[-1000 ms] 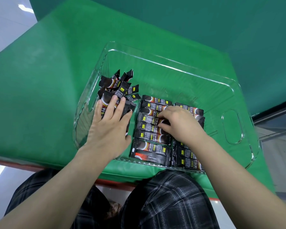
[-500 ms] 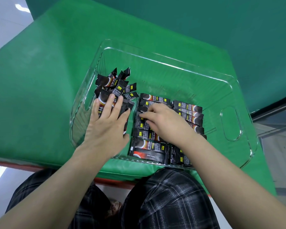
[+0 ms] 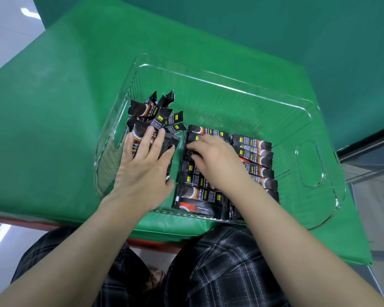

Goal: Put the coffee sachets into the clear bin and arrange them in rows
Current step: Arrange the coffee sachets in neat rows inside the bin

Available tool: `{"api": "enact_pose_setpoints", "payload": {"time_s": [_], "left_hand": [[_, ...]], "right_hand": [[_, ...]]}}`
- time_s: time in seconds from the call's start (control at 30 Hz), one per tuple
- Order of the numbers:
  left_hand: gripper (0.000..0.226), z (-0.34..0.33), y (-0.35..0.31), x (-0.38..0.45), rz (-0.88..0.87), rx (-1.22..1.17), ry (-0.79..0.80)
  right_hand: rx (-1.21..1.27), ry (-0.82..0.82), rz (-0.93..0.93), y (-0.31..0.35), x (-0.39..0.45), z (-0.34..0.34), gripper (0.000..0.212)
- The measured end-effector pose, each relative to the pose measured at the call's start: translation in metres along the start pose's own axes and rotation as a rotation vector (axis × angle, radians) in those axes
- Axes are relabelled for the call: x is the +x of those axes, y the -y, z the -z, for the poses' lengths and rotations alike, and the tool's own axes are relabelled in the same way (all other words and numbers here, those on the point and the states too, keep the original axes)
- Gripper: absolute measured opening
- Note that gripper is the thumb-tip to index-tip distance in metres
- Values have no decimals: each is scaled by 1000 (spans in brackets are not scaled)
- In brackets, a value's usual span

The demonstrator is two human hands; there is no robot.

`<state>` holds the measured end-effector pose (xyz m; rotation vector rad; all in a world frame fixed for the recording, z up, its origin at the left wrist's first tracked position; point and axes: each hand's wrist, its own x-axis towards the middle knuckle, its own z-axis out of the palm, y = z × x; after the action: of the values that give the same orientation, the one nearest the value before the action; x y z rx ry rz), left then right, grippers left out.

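Note:
A clear bin (image 3: 231, 85) sits on the green mat. Inside it, black coffee sachets lie in two neat rows: a middle row (image 3: 200, 198) and a right row (image 3: 256, 151). A loose, jumbled heap of sachets (image 3: 155, 111) fills the bin's left end. My left hand (image 3: 144, 167) lies flat on that heap, fingers straight and spread. My right hand (image 3: 217, 162) rests on the upper part of the middle row with its fingers bent down onto the sachets, fingertips at the row's left edge. I cannot tell whether it pinches one.
The green mat (image 3: 64, 107) covers the table and ends at a red front edge (image 3: 31, 220) near my lap. The bin's far half holds no sachets. A handle cutout (image 3: 309, 165) opens in the bin's right wall.
My right hand slid left across the middle row, from its right side to its left edge, uncovering the right row. The left hand stayed pressed on the heap.

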<state>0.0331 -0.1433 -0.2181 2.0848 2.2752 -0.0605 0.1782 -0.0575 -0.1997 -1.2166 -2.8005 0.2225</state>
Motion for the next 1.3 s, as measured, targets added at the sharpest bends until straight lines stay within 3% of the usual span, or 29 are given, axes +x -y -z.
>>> {"api": "enact_pose_setpoints", "payload": {"time_s": [0.23,0.37,0.63,0.87,1.07,1.3], "left_hand": [[72,2,0,-1,4,-15,4],[72,3,0,-1,2,-4,8],[72,2,0,-1,11,-36,14],[73,2,0,0,9,-27,27],[73,1,1,0,5,-20,26],[73,2,1,-1,5,-10,33]], "right_hand": [[117,-127,-31,12,62,2,44],[145,-36,-85,18,76,-7,46],[171,-73,-96,3,68,8,28],[136,-113,-297,-29,27,35,18],[168,107,-327,-32,-10,44,14],[174,201,-250,-24,-20,32,14]]}}
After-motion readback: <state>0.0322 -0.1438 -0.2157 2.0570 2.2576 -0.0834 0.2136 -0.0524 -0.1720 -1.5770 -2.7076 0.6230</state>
